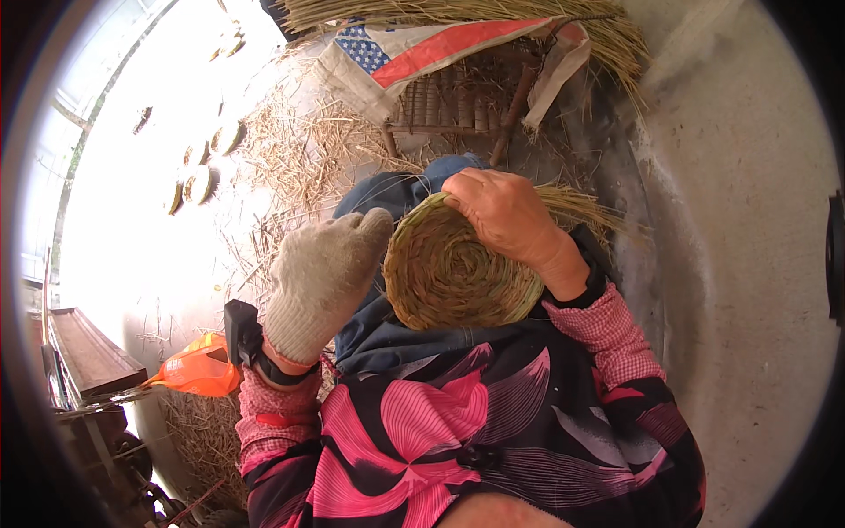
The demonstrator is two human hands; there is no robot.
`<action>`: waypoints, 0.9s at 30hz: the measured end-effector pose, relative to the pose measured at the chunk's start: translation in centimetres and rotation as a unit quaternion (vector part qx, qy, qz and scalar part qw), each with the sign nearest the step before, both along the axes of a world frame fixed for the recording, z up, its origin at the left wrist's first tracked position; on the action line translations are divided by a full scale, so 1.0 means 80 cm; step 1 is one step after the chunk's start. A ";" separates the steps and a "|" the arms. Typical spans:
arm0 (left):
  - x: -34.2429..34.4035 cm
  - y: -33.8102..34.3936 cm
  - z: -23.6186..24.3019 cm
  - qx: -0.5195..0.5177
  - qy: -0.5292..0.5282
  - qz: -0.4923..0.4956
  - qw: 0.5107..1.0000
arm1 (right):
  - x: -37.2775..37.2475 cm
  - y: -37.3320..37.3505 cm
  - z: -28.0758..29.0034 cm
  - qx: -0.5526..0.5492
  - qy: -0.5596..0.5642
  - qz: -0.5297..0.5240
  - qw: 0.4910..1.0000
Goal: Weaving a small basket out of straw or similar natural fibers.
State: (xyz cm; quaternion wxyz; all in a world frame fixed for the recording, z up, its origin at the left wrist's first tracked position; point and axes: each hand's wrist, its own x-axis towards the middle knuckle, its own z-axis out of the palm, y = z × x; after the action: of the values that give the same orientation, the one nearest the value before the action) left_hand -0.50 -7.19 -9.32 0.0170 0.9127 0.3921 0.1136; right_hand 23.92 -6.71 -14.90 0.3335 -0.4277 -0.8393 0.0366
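A round basket [462,286] of coiled, greenish-brown straw rests tilted on my lap, its hollow inside facing up. My right hand [508,214] is bare and grips the far rim, thumb inside the wall. To the left of the basket, my left hand [324,271] wears a pale knit glove. Its fingers are closed together beside the rim. A thin pale strand [365,189] loops between the gloved fingertips and the basket's far edge. Loose straw ends [576,208] stick out to the right behind my right hand.
Ahead stands a low slatted chair [449,104], partly covered by a printed sack [422,57], with a long straw bundle [475,12] on top. Scattered straw [295,132] covers part of the floor. An orange plastic bag [201,365] hangs at left beside a brown tray [92,352]. A concrete wall [748,264] rises at right.
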 end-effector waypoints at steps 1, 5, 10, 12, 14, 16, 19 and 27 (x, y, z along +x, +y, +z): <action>0.002 0.001 -0.001 0.000 0.000 -0.002 1.000 | 0.001 0.000 0.000 0.000 0.000 -0.002 1.000; 0.000 0.013 -0.018 -0.055 -0.045 -0.010 0.997 | 0.004 -0.001 0.000 -0.012 0.002 -0.005 1.000; -0.011 0.031 -0.075 -0.331 -0.398 -0.048 0.854 | 0.003 -0.001 0.002 -0.014 0.044 0.014 0.999; -0.008 0.032 -0.076 -0.410 -0.422 -0.048 0.807 | 0.007 -0.001 0.001 -0.010 0.042 0.028 0.999; -0.006 0.032 -0.076 -0.442 -0.435 -0.047 0.783 | 0.009 -0.002 0.001 -0.005 0.052 0.029 0.998; -0.002 0.030 -0.073 -0.473 -0.448 -0.045 0.758 | 0.010 -0.003 0.000 0.000 0.061 0.030 0.998; 0.000 0.023 -0.068 -0.517 -0.480 0.001 0.708 | 0.009 -0.003 0.000 -0.001 0.065 0.027 0.998; -0.042 0.028 -0.046 -0.252 -0.337 -0.006 0.907 | 0.014 -0.008 0.003 0.016 0.050 0.037 0.998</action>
State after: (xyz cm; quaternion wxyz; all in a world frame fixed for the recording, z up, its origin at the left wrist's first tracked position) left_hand -3.82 -4.94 -12.96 0.3783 0.7876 0.3731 0.3121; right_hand 25.04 -7.39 -14.65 0.3798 -0.3885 -0.8376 0.0570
